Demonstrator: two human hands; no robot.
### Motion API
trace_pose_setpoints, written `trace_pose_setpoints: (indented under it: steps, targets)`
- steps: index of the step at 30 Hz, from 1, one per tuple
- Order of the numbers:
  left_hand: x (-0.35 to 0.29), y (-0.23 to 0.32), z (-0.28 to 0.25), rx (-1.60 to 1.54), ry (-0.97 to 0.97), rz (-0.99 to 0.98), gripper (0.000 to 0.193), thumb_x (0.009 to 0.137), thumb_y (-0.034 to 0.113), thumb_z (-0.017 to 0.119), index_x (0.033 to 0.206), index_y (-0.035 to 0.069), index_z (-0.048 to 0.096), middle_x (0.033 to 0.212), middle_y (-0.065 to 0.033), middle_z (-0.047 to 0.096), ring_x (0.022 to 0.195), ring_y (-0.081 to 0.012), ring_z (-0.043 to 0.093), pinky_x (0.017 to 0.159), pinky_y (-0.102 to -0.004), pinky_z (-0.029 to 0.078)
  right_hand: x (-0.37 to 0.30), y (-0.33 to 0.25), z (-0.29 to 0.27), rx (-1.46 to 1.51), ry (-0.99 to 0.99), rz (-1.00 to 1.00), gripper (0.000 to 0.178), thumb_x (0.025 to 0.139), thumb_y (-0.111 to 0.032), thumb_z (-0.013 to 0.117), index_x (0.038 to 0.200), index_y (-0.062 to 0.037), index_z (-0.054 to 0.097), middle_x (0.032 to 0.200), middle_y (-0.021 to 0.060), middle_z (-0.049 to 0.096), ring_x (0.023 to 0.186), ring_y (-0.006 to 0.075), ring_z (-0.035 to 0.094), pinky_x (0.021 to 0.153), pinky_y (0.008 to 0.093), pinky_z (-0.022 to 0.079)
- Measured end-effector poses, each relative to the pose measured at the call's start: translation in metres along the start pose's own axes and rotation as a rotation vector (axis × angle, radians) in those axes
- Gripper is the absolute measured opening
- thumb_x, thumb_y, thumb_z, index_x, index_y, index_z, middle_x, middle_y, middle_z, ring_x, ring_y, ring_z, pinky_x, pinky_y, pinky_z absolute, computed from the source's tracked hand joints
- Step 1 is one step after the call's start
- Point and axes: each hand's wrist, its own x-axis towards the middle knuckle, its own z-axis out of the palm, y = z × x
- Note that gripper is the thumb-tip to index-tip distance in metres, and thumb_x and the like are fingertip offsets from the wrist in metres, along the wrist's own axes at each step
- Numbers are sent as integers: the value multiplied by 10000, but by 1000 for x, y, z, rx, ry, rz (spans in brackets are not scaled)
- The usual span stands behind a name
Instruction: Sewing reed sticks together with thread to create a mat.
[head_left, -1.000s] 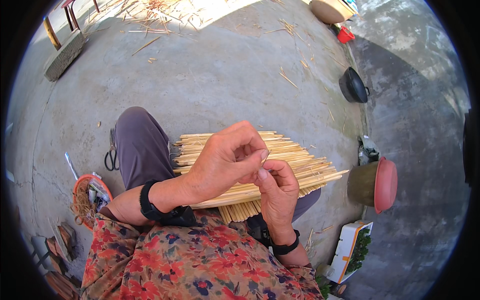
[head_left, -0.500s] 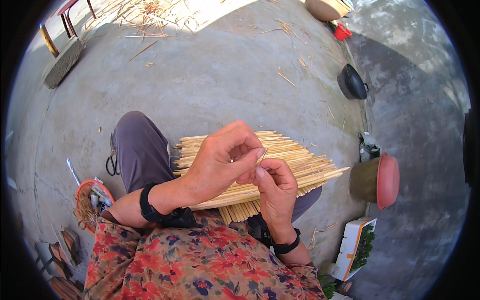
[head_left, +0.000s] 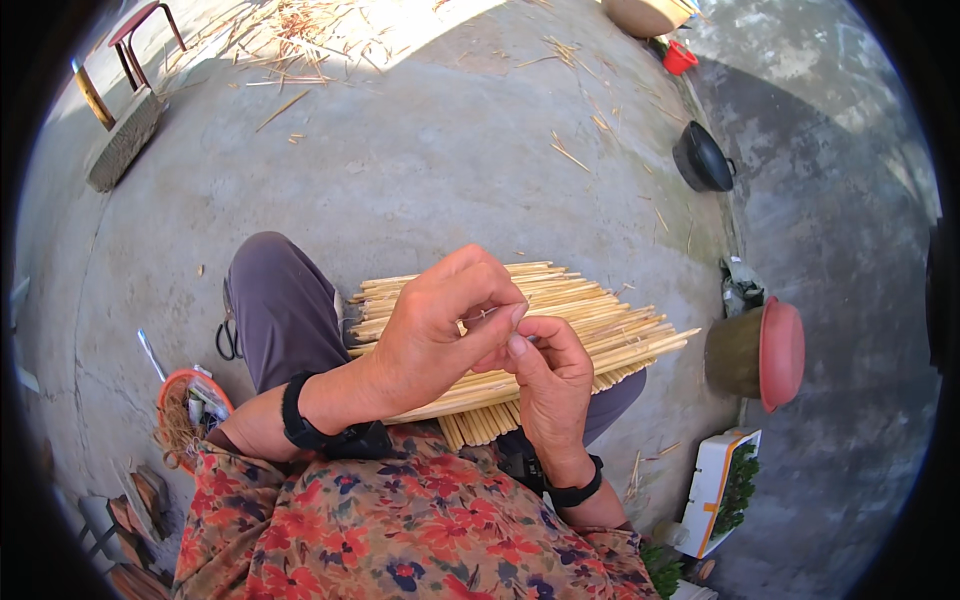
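Note:
A mat of pale straw stalks [head_left: 610, 335] lies across my lap, its stalks side by side, with a lower layer of stalk ends showing below. Above it my left hand [head_left: 435, 325] is closed in a pinch, thumb against forefinger. My right hand [head_left: 548, 375] pinches too, its thumb and forefinger almost touching the left fingertips. A thin thread [head_left: 478, 316] shows at the left fingers and seems to run between both hands. How it passes through the fingertips is too fine to make out. Both hands hide the middle of the mat.
On the floor at left are scissors [head_left: 228, 338] and an orange basket [head_left: 166, 400] of twine and small items. A stone block [head_left: 125, 140] and stool [head_left: 125, 40] stand far left. At right are a black basin [head_left: 703, 158], a pot with a pink basin [head_left: 780, 355] and a white planter box [head_left: 708, 490].
The short strand that stuck up between my fingertips no longer shows there. My left fingertips have shifted slightly; both hands stay pinched close together. The view has tilted a little.

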Motion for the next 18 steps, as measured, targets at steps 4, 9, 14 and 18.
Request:
trace_pose_setpoints:
  steps: [4, 9, 14, 18]
  targets:
    - [0, 0, 1, -34, 12, -14, 65, 800, -33, 574, 857, -7, 557, 859, -62, 490, 737, -87, 508, 600, -195, 467, 0, 0, -2, -5, -12, -1, 98, 869, -25, 513, 959, 12, 501, 799, 128, 625, 748, 176, 636, 695, 268, 522]
    - [-1, -1, 2, -69, 20, -34, 57, 809, -20, 575, 861, 2, 567, 861, -48, 490, 730, -74, 500, 573, -189, 443, -1, 0, -1, -10, -17, -6, 90, 869, -24, 514, 951, 10, 503, 797, 118, 622, 749, 171, 636, 693, 263, 524]
    - [-1, 1, 4, -165, 10, -94, 38, 824, -7, 567, 860, 1, 568, 867, -40, 492, 707, -62, 504, 545, -185, 418, 0, -1, -1, 10, -20, -14, 90, 868, -26, 516, 950, 10, 505, 804, 115, 620, 754, 167, 634, 697, 262, 524]
    - [-1, 1, 3, -273, -8, -189, 27, 843, 11, 554, 857, -8, 567, 871, -39, 496, 675, -57, 528, 526, -184, 405, 0, 0, -2, -6, -24, -18, 87, 868, -28, 518, 945, 10, 510, 812, 109, 616, 755, 159, 631, 699, 257, 522]
